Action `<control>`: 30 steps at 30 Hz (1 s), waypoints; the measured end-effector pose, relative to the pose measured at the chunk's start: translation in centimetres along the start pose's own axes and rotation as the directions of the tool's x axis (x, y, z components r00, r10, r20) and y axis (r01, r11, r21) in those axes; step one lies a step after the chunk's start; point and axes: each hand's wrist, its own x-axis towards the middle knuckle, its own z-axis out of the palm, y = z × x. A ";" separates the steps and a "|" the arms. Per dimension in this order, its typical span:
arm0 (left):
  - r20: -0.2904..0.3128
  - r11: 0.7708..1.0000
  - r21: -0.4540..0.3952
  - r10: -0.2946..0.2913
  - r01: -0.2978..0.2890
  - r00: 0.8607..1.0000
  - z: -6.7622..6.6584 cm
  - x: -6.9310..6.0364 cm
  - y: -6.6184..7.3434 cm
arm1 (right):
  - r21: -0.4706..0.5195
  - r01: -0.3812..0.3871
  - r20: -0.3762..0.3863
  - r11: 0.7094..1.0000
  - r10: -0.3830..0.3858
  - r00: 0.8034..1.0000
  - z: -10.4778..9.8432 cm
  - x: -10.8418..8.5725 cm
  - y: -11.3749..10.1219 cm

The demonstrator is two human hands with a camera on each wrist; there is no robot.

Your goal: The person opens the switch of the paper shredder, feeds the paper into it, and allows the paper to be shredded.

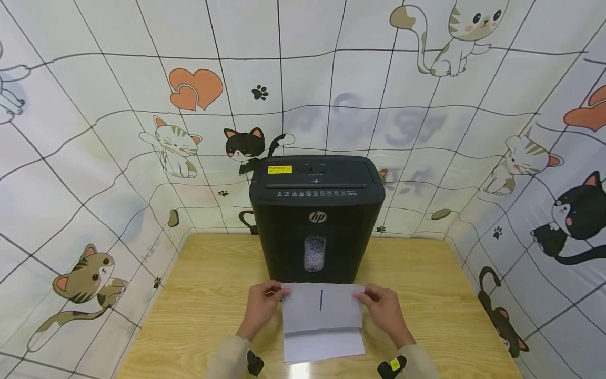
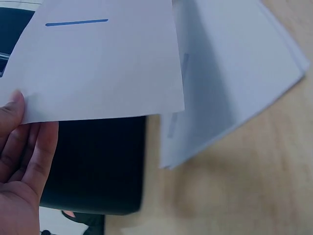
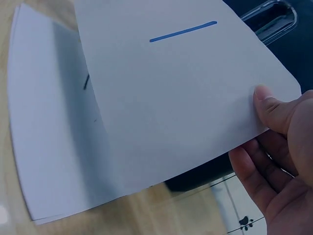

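Observation:
A sheet of white paper [image 1: 303, 308] with one short blue line is held up between both hands. My left hand [image 1: 263, 305] pinches its upper left corner, thumb on top and fingers beneath. On the other side my right hand [image 1: 382, 309] pinches the upper right corner the same way. Below the sheet lies a stack of white paper [image 1: 324, 346] on the table, partly hidden by it; in the right wrist view a dark mark shows on the stack. Just beyond the sheet stands a black HP paper shredder [image 1: 284, 231], with a feed slot on top and a window full of shreds.
The wooden table [image 1: 203, 295] carries the shredder at its back middle. Cat-printed, grid-patterned white cloth [image 1: 303, 79] walls the table at the back and both sides. A yellow label [image 1: 280, 169] sits on the shredder's lid.

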 end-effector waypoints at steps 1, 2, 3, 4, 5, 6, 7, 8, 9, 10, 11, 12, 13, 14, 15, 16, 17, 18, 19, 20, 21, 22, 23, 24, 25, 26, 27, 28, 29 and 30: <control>-0.001 1.000 0.004 0.008 -0.008 1.000 -0.1 0.2 0.3 | -0.003 0.000 0.000 1.000 0.000 1.000 -0.2 0.1 -0.3; -0.002 1.000 0.005 0.018 -0.018 1.000 -0.3 0.4 0.5 | -0.004 0.000 0.000 1.000 0.000 1.000 -0.4 0.3 -0.7; -0.002 1.000 0.005 0.027 -0.027 1.000 -0.4 0.5 0.8 | -0.008 -0.003 0.005 1.000 0.003 1.000 -0.6 0.4 -1.0; -0.003 1.000 0.007 0.029 -0.029 1.000 -0.6 0.7 1.1 | -0.012 -0.010 0.007 1.000 0.011 1.000 -0.7 0.6 -1.3; -0.004 0.999 0.008 0.036 -0.036 0.999 -0.8 0.9 1.4 | -0.014 -0.012 0.011 1.000 0.012 1.000 -0.9 0.7 -1.6; -0.003 0.999 0.013 0.038 -0.037 0.999 -0.9 1.0 1.7 | -0.015 -0.012 0.014 1.000 0.012 1.000 -1.1 0.8 -1.9; -0.002 0.999 0.017 0.035 -0.035 0.999 -1.1 1.2 2.0 | -0.018 -0.013 0.020 1.000 0.013 1.000 -1.3 0.9 -2.2; 0.000 0.999 0.021 0.035 -0.035 0.999 -1.2 1.3 2.4 | -0.020 -0.015 0.025 1.000 0.016 1.000 -1.5 1.0 -2.4; 0.003 0.999 0.024 0.030 -0.030 1.000 -1.4 1.5 2.7 | -0.025 -0.015 0.029 1.000 0.016 0.999 -1.7 1.2 -2.7; 0.005 0.999 0.025 0.026 -0.026 1.000 -1.6 1.6 3.0 | -0.031 -0.013 0.030 0.999 0.014 0.999 -1.9 1.3 -3.0; 0.008 0.999 0.025 0.024 -0.024 1.000 -1.7 1.8 3.3 | -0.033 -0.012 0.032 0.999 0.013 0.999 -2.1 1.4 -3.2; 0.011 0.999 0.024 0.021 -0.022 1.000 -1.8 1.9 3.6 | -0.033 -0.011 0.034 0.999 0.012 0.999 -2.3 1.5 -3.5; 0.011 1.000 0.020 0.025 -0.025 1.000 -2.0 2.1 3.8 | -0.033 -0.010 0.034 0.999 0.011 0.999 -2.5 1.6 -3.8; 0.012 0.999 0.019 0.030 -0.030 0.999 -2.1 2.3 4.0 | -0.032 -0.012 0.031 0.999 0.013 0.999 -2.6 1.7 -4.1; 0.012 0.999 0.018 0.033 -0.033 0.999 -2.2 2.4 4.2 | -0.031 -0.009 0.029 0.999 0.010 1.000 -2.8 1.9 -4.4; 0.011 0.999 0.017 0.038 -0.038 0.999 -2.3 2.6 4.5 | -0.030 -0.003 0.026 1.000 0.004 1.000 -3.1 2.0 -4.7; 0.011 0.999 0.019 0.041 -0.042 0.999 -2.5 2.7 4.8 | -0.027 -0.004 0.025 1.000 0.005 1.000 -3.3 2.1 -5.1; 0.008 0.999 0.021 0.047 -0.047 0.999 -2.6 2.9 5.1 | -0.031 -0.002 0.024 1.000 0.003 1.000 -3.5 2.2 -5.5; 0.006 0.998 0.024 0.050 -0.050 0.999 -2.8 3.0 5.4 | -0.037 0.005 0.020 0.999 -0.004 1.000 -3.7 2.4 -5.8; 0.009 0.999 0.022 0.050 -0.050 0.999 -2.9 3.2 5.8 | -0.042 0.015 0.018 0.999 -0.014 1.000 -3.9 2.5 -6.1; 0.008 0.998 0.024 0.053 -0.054 0.999 -3.1 3.3 6.2 | -0.046 0.028 0.014 0.999 -0.027 1.000 -4.1 2.6 -6.4; 0.009 0.998 0.025 0.063 -0.063 0.998 -3.2 3.5 6.6 | -0.050 0.041 0.009 0.998 -0.040 0.999 -4.3 2.8 -6.7; 0.006 0.997 0.027 0.071 -0.071 0.997 -3.4 3.6 7.0 | -0.055 0.049 0.006 0.997 -0.048 0.999 -4.5 2.9 -7.0; 0.003 0.996 0.029 0.079 -0.079 0.997 -3.5 3.8 7.4 | -0.056 0.064 -0.001 0.996 -0.065 0.998 -4.7 3.0 -7.3; 0.001 0.996 0.031 0.087 -0.087 0.996 -3.6 3.9 7.8 | -0.055 0.078 -0.007 0.995 -0.079 0.997 -4.9 3.2 -7.5; -0.003 0.995 0.031 0.099 -0.099 0.995 -3.8 4.1 8.1 | -0.053 0.089 -0.013 0.995 -0.090 0.996 -5.1 3.3 -7.7; -0.010 0.993 0.037 0.114 -0.113 0.993 -3.9 4.3 8.4 | -0.054 0.094 -0.017 0.994 -0.095 0.995 -5.2 3.4 -8.0; -0.015 0.992 0.037 0.123 -0.122 0.992 -4.0 4.5 8.8 | -0.055 0.101 -0.019 0.993 -0.102 0.995 -5.4 3.6 -8.3; -0.021 0.991 0.037 0.128 -0.127 0.992 -4.1 4.6 9.1 | -0.055 0.106 -0.020 0.993 -0.107 0.994 -5.6 3.8 -8.6; -0.025 0.990 0.038 0.137 -0.136 0.990 -4.3 4.8 9.4 | -0.057 0.109 -0.022 0.992 -0.110 0.994 -5.8 3.9 -8.9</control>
